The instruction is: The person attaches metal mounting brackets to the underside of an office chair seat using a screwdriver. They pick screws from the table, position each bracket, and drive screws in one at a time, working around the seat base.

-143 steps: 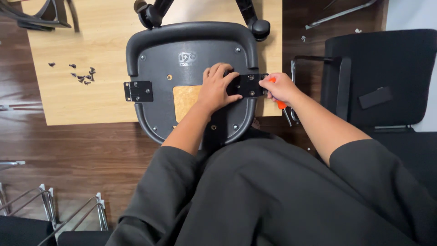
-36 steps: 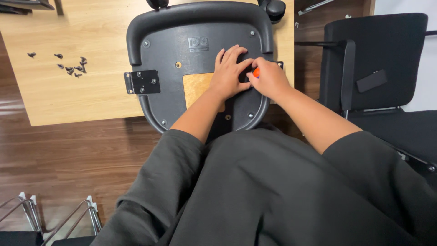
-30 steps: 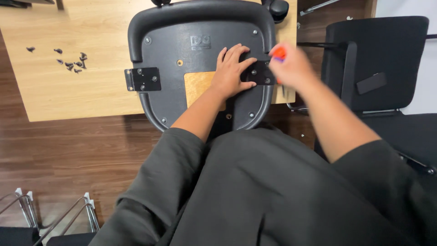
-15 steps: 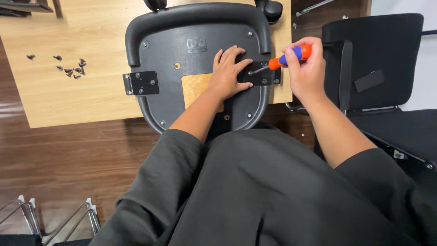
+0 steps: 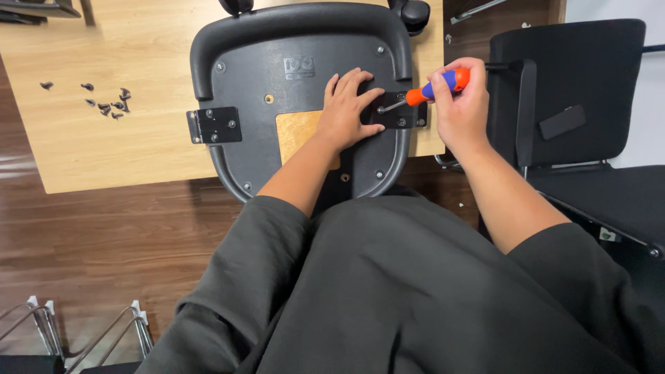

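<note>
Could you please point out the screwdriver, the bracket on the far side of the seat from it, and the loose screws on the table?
screwdriver (image 5: 438, 84), head view, orange handle.
left bracket (image 5: 214, 125), head view, plate middle.
loose screws (image 5: 107, 106), head view, cluster centre.

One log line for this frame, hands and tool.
left hand: flat on bracket | right hand: holds screwdriver, tip at bracket screw | chair seat: upside down

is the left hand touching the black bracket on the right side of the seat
Touching. The head view shows the left hand pressed flat on the chair seat, its fingertips lying over the black bracket's left end, with no gap visible.
</note>
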